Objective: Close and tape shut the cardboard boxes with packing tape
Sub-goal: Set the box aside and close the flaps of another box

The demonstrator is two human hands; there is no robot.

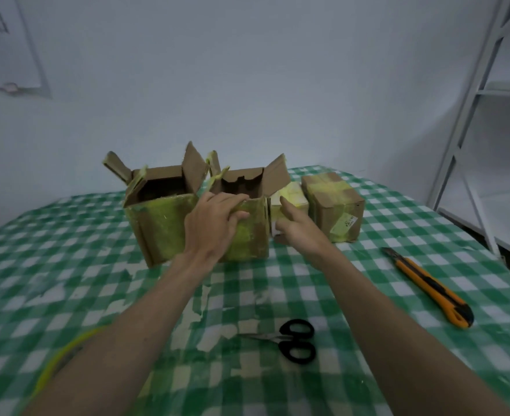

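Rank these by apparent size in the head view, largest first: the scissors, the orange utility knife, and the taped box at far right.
1. taped box
2. orange utility knife
3. scissors

The box sits farther away, yet looks largest.

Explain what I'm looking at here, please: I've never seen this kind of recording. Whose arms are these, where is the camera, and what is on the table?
There is no robot. The single picture comes from a wide-angle camera worn on a person's head, looking forward and down, so both bare arms reach in from below. The left hand rests its fingers on the near rim of the middle open cardboard box; the right hand is open beside that box and holds nothing. On the green checked tablecloth stand another open box on the left, a small pale box and a taped-shut box. Nearer lie black-handled scissors and an orange utility knife. A yellow tape roll peeks out beside the left forearm.
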